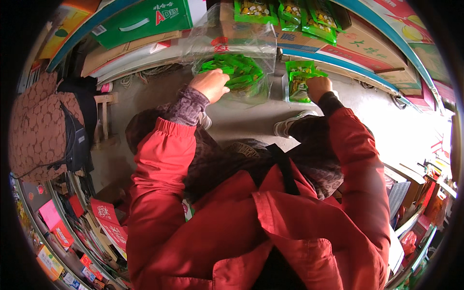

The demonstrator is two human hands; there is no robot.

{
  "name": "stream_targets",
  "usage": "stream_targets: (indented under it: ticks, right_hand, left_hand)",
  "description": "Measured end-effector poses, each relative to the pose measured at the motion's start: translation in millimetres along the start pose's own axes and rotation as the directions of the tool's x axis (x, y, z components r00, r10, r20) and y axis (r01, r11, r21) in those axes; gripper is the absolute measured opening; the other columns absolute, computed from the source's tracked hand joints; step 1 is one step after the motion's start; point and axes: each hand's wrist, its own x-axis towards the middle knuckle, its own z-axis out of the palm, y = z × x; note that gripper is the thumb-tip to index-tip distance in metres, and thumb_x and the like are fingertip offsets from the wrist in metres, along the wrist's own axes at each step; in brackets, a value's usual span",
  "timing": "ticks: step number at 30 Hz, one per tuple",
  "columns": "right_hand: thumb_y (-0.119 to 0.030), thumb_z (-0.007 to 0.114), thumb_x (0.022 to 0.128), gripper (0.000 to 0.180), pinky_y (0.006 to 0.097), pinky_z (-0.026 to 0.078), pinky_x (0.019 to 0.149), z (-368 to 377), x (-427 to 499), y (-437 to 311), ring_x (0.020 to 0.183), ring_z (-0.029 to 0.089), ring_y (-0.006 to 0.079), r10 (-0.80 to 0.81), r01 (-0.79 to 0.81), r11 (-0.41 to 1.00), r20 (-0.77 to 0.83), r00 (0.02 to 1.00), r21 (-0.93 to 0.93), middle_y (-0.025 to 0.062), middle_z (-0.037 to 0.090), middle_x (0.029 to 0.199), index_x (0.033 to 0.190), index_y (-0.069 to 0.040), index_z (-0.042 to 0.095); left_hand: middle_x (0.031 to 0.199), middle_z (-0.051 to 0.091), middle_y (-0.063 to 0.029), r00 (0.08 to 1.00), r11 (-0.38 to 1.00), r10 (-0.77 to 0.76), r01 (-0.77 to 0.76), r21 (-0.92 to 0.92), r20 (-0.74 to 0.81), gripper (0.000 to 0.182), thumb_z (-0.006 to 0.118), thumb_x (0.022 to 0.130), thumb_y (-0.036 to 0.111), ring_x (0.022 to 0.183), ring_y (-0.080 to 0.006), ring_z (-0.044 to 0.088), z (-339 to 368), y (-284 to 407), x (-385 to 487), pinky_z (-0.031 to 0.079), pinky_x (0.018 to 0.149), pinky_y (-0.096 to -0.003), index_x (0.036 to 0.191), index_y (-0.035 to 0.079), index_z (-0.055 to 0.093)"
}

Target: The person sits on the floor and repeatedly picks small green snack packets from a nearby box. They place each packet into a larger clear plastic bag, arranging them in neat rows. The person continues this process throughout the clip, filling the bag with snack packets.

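My left hand (212, 86), fingers curled, is over the left side of a clear plastic bag (270, 54). Inside that bag lies a heap of small green packets (243, 74). Whether the fingers grip a packet or the bag's film cannot be made out. To the right, my right hand (319, 88) is closed at the edge of a green snack packet (299, 87). This packet lies with another green packet (299, 66) in a shallow clear container (286, 90) on the floor.
More green packets (255, 11) lie on cardboard cartons (373, 50) along a blue-edged shelf (306, 54) ahead. A green carton (141, 21) stands at upper left. A patterned brown garment (40, 134) hangs over a wooden chair (105, 116) at left. Packed shelves (54, 203) flank me.
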Motion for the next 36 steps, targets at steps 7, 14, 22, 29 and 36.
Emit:
stream_targets:
  ticks: [7, 14, 22, 29, 36]
  right_hand:
    - [-0.025, 0.062, 0.067, 0.016, 0.0427, 0.050, 0.058, -90.4, -37.4, 10.1, 0.065, 0.064, 0.0301, 0.045, -0.047, 0.998, -0.041, 0.998, -0.051, 0.0116, 0.065, 0.069, 0.068, -0.011, 0.068]
    - [-0.024, 0.063, 0.072, 0.016, 0.0433, 0.048, 0.056, -229.3, -98.0, 33.7, 0.061, 0.061, 0.0347, 0.070, -0.011, 0.965, -0.216, 0.974, 0.263, 0.0165, 0.061, 0.065, 0.077, -0.011, 0.070]
    - [-0.010, 0.069, 0.075, 0.010, 0.0272, 0.034, 0.045, -287.6, -108.7, 4.8, 0.046, 0.044, 0.0098, 0.114, 0.095, 0.776, -0.286, 0.951, 0.624, 0.0070, 0.047, 0.052, 0.076, -0.002, 0.064]
    - [-0.024, 0.067, 0.073, 0.018, 0.0402, 0.046, 0.050, -309.9, -80.9, -51.4, 0.052, 0.058, 0.0326, -0.038, 0.221, 0.899, -0.435, 0.900, 0.378, 0.0161, 0.057, 0.057, 0.073, -0.006, 0.067]
    - [-0.022, 0.064, 0.070, 0.016, 0.0424, 0.049, 0.056, -281.2, -41.7, -97.2, 0.056, 0.060, 0.0335, -0.189, 0.302, 0.935, -0.460, 0.868, 0.187, 0.0158, 0.058, 0.058, 0.069, -0.006, 0.065]
  left_hand:
    - [0.105, 0.060, -0.0148, 0.993, 0.999, -0.006, 0.001, 0.046, 0.115, 0.031, 0.061, 0.085, 0.025, 0.100, -0.0320, 0.058, 6.7, -2.3, -5.5, 0.048, 0.085, -0.0401, 0.107, 0.004, 0.063]
    - [0.101, 0.062, -0.0173, 0.990, 0.995, 0.089, -0.093, 0.031, 0.108, 0.042, 0.059, 0.084, 0.043, 0.103, -0.0330, 0.057, 15.6, 3.0, -17.8, 0.038, 0.096, -0.0483, 0.102, 0.005, 0.064]
    - [0.092, 0.064, -0.0145, 0.958, 0.960, 0.274, -0.267, 0.084, -0.088, 0.035, 0.061, 0.080, 0.041, 0.100, -0.0300, 0.059, 29.4, -14.2, -25.7, 0.027, 0.106, -0.0524, 0.090, 0.008, 0.067]
    - [0.078, 0.061, -0.0102, 0.979, 0.976, 0.185, -0.173, 0.135, -0.084, 0.011, 0.056, 0.075, 0.016, 0.088, -0.0275, 0.061, 45.5, -19.0, -26.0, 0.032, 0.105, -0.0478, 0.074, 0.009, 0.064]
    - [0.075, 0.060, -0.0108, 0.932, 0.959, 0.270, -0.239, 0.150, -0.241, 0.012, 0.054, 0.073, 0.015, 0.085, -0.0279, 0.060, 38.0, -17.0, -44.4, 0.038, 0.101, -0.0444, 0.074, 0.009, 0.064]
